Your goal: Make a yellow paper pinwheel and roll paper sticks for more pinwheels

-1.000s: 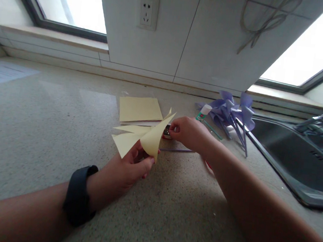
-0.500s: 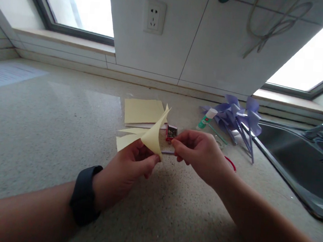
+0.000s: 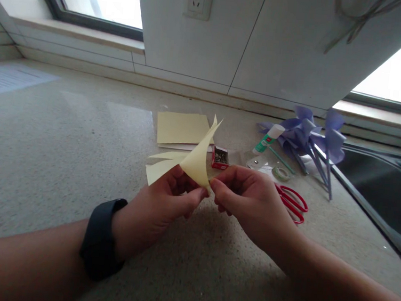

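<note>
My left hand [image 3: 168, 192], with a dark watch on the wrist, grips a cut yellow paper [image 3: 196, 163] whose corners are curled over between thumb and fingers. Other points of this sheet fan out to the left. Thumb and forefinger of my right hand [image 3: 241, 190] are pinched right at the paper's gathered corner; whatever is between them is too small to make out. Just beyond the hands, a small open red box [image 3: 220, 158] holds little metal pieces. Red-handled scissors [image 3: 293, 203] lie partly hidden behind my right hand.
Yellow sheets [image 3: 183, 129] are stacked behind the hands. A glue stick [image 3: 268, 139], a roll of tape [image 3: 281, 173] and purple paper pinwheels [image 3: 305, 132] are on the right, beside the sink [image 3: 381, 187]. A printed sheet [image 3: 12, 80] lies far left.
My right hand has moved from beside the red box to the paper's corner, meeting my left hand. The view has tilted down, showing more of the scissors and tape.
</note>
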### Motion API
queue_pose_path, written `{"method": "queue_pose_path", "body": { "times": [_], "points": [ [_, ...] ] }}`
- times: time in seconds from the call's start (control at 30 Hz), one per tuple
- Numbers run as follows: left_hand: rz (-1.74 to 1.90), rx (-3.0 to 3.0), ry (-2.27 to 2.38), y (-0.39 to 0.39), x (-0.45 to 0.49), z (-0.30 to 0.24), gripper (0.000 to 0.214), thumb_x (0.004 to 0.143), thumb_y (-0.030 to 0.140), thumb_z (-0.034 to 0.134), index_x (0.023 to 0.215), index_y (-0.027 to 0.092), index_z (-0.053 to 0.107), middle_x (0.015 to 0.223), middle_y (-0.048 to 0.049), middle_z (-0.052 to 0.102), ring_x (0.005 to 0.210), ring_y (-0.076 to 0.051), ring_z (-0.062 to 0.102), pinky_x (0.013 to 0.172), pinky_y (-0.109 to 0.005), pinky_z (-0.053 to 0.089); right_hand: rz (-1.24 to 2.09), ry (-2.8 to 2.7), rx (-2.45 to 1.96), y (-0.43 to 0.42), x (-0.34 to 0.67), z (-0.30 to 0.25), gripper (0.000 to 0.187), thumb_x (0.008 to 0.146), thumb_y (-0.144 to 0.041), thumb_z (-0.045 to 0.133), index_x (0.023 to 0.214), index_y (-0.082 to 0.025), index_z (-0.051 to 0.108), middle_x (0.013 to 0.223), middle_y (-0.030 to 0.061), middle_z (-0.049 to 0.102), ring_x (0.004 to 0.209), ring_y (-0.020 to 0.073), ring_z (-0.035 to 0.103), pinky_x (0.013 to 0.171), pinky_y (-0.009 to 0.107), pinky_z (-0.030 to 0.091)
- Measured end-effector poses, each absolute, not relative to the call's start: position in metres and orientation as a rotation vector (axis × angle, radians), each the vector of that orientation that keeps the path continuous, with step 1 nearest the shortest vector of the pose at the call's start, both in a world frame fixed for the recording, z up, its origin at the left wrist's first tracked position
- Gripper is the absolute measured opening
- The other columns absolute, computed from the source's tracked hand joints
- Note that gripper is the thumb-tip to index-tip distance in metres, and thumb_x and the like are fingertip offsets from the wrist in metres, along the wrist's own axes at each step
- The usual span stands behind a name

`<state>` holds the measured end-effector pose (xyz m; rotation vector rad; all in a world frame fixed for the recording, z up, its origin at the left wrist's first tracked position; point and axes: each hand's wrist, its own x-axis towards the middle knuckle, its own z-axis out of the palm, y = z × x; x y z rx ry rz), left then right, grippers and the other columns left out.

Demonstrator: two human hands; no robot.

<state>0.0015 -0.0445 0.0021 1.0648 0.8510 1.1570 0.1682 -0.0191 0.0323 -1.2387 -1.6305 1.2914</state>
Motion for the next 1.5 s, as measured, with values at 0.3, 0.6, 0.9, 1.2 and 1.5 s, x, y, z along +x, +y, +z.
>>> {"method": "queue_pose_path", "body": {
  "times": [0.3,0.6,0.9,1.2,1.5],
  "points": [
    [1.104,1.122,0.890,-0.0442,-0.0011,-0.0012,0.018,0.086,0.021,0.073,0.102,0.019,0.064,0.082,0.0038,0.064,0.062,-0.006,0.051,0.051,-0.015,0.041,1.211,-1.639,-1.255,-0.0221,0.1642,0.0313,0.017,0.075,-0.033,0.070,0.067,-0.019,0.064,0.059,-0.0013,0.062,0.050,0.0093,0.050,0.045,0.022,0.037],
    [1.136,1.143,0.901,-0.0441,-0.0002,-0.0027,0.020,0.084,0.020,0.073,0.103,0.019,0.067,0.079,0.0035,0.062,0.060,-0.007,0.049,0.051,-0.018,0.039,1.183,-1.657,-1.277,-0.0231,0.1638,0.0310,0.016,0.075,-0.032,0.072,0.066,-0.021,0.065,0.060,0.0004,0.063,0.050,0.0112,0.052,0.044,0.024,0.037],
    [1.134,1.156,0.904,-0.0444,-0.0017,-0.0035,0.016,0.086,0.020,0.072,0.101,0.020,0.066,0.078,0.0041,0.062,0.058,-0.007,0.047,0.053,-0.019,0.038,1.172,-1.683,-1.277,-0.0237,0.1658,0.0303,0.012,0.075,-0.031,0.073,0.067,-0.025,0.067,0.064,0.0014,0.066,0.054,0.0137,0.056,0.045,0.027,0.040],
    [1.150,1.175,0.940,-0.0443,-0.0003,-0.0006,0.015,0.084,0.017,0.071,0.097,0.017,0.064,0.079,0.0031,0.063,0.058,-0.006,0.048,0.054,-0.020,0.039,1.206,-1.694,-1.257,-0.0240,0.1675,0.0318,0.013,0.077,-0.031,0.072,0.066,-0.025,0.067,0.061,0.0005,0.063,0.051,0.0127,0.053,0.044,0.026,0.039],
    [1.145,1.182,0.923,-0.0436,-0.0003,-0.0013,0.023,0.085,0.023,0.073,0.106,0.020,0.067,0.078,0.0025,0.065,0.060,-0.009,0.054,0.052,-0.020,0.038,1.293,-1.696,-1.265,-0.0211,0.1682,0.0330,0.017,0.077,-0.036,0.070,0.066,-0.024,0.066,0.057,-0.0006,0.058,0.048,0.0114,0.047,0.044,0.026,0.035]
  ]
}}
